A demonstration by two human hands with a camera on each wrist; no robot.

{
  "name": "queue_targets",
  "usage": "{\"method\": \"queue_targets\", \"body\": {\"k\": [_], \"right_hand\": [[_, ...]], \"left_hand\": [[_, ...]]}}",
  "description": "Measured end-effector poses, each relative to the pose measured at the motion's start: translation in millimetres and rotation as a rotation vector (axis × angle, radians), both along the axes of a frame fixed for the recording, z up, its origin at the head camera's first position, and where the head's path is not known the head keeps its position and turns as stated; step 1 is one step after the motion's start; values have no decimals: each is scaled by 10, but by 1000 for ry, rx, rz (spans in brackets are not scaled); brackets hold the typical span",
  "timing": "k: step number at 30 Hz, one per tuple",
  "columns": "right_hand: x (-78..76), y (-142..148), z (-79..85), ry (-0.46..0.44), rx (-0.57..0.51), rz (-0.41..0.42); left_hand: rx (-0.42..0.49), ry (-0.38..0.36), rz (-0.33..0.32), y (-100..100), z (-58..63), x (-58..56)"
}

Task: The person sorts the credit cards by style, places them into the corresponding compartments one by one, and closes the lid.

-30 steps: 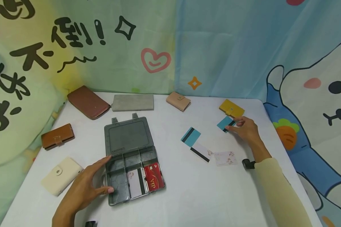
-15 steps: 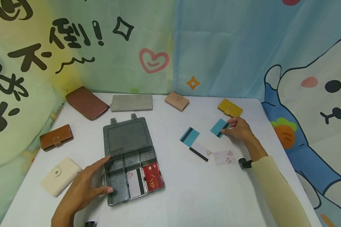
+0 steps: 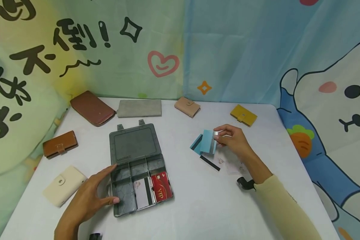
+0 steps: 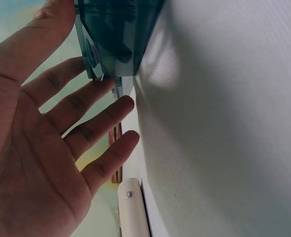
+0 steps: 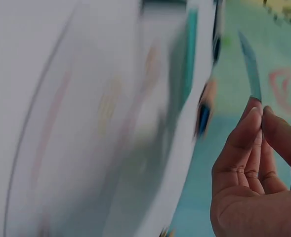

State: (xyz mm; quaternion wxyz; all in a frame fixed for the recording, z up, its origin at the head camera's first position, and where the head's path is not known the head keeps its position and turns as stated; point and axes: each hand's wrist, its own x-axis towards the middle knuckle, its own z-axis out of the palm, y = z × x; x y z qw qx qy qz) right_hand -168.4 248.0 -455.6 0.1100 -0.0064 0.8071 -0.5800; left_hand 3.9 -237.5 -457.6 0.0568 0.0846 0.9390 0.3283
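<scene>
My right hand [image 3: 232, 140] pinches a blue card [image 3: 206, 141] between thumb and fingers, lifted off the table. In the right wrist view that card [image 5: 251, 66] appears nearly edge-on. Behind it, partly covered, lies another blue card [image 3: 196, 143] with a dark stripe. Below are a white card with a black stripe [image 3: 210, 163] and a pale flowered card [image 3: 234, 167]. My left hand [image 3: 88, 196] rests against the left side of an open grey compartment box [image 3: 124, 198], its fingers spread. Inside the box sit a white striped card [image 3: 141, 193] and a red VIP card [image 3: 162, 186].
Around the white table stand a large brown wallet [image 3: 93, 108], a grey wallet [image 3: 139, 108], a tan wallet [image 3: 187, 106], a yellow wallet [image 3: 243, 115], a small brown wallet [image 3: 60, 144] and a cream wallet [image 3: 64, 186]. A printed curtain [image 3: 234, 50] hangs behind.
My right hand has carried the blue card leftward from near the yellow wallet, lifting and turning it over the other blue card. The left hand and box stay put.
</scene>
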Motion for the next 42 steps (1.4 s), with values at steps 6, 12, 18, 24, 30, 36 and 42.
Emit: {"method": "queue_targets", "body": {"k": [6,12,18,24,30,36,42], "right_hand": [[228,-578,68,-50,-115,177],[492,-1185,75,-98,-179,357],[747,-1742,36,-121,-261,518],[898,-2165,62,-107,-245,581],[966,-2407,58,-60,-110,678],[914,-2358,81,32,-14,699],[616,-1953,78,98,-1,638]], "left_hand": [[7,4,-2,20,9,1],[-4,2,4,24,23,5],[-17,-23,9,29,22,0],[-1,-18,1,21,4,-5],[4,-15,2,9,4,-1],[-3,-28,6,10,10,-3],[-7,-10,9,11,13,3]]}}
